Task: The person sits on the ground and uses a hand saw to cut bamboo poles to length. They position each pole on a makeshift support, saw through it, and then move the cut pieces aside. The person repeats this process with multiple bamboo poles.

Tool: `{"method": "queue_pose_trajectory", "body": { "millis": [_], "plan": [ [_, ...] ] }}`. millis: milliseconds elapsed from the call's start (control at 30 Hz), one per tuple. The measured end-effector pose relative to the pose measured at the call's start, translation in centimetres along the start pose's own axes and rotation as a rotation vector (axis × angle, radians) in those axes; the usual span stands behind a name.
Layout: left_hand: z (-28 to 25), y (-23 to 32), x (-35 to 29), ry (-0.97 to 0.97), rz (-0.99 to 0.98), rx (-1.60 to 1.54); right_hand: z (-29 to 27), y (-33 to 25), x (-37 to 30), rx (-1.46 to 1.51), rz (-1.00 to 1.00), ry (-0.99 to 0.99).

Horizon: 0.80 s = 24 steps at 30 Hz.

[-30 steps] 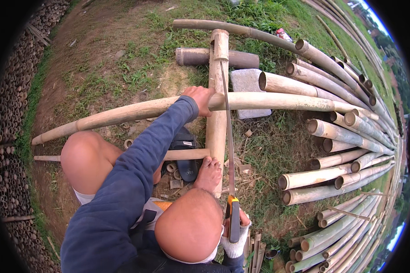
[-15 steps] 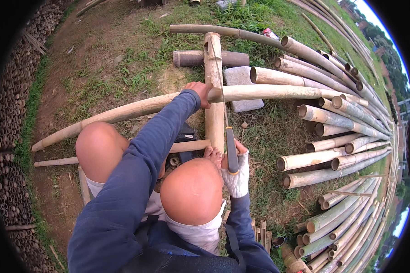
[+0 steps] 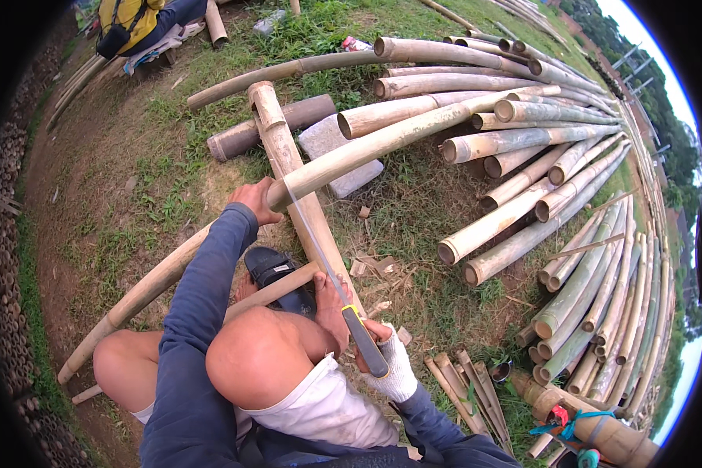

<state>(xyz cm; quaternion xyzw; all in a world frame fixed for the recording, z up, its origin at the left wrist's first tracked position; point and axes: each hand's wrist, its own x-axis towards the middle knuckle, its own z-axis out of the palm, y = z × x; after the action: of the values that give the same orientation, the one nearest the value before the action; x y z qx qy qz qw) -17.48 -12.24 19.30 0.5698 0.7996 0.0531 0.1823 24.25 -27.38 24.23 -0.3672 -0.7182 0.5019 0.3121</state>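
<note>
A long bamboo pole lies slantwise across a thicker notched bamboo support. My left hand, bare, is wrapped round the pole just left of the support. My right hand, in a white knitted glove with bare fingertips, grips the grey-and-yellow handle of a hand saw. The thin saw blade runs up and left from the handle, its far end at the pole close to my left hand. Whether the blade is inside a cut, I cannot tell.
Many cut bamboo poles lie stacked at the right. A grey stone block and a dark bamboo piece sit by the support. My bare foot is beside it. Split bamboo strips stand lower right. Another person sits far left.
My right hand has drawn the saw back toward me, so less blade reaches past the pole. My left hand still holds the pole. The view has turned, showing the seated person.
</note>
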Motion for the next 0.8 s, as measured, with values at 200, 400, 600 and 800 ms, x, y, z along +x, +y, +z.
{"method": "queue_pose_trajectory", "body": {
  "millis": [200, 400, 600, 800],
  "plan": [
    [0.2, -0.1, 0.1, -0.004, -0.001, -0.027, 1.1, -0.2, 0.2, 0.127, 0.016, -0.020],
    [-0.4, -1.1, 0.6, -0.058, 0.039, -0.079, -2.2, -2.1, -3.6, -0.154, -0.025, -0.025],
    [0.9, -1.0, 0.9, 0.004, -0.025, -0.017, 2.7, -0.8, 5.6, -0.017, -0.090, 0.051],
    [0.6, 0.5, -0.8, 0.100, -0.071, 0.076, 6.9, 3.4, 17.8, 0.107, -0.243, 0.038]
  ]
}}
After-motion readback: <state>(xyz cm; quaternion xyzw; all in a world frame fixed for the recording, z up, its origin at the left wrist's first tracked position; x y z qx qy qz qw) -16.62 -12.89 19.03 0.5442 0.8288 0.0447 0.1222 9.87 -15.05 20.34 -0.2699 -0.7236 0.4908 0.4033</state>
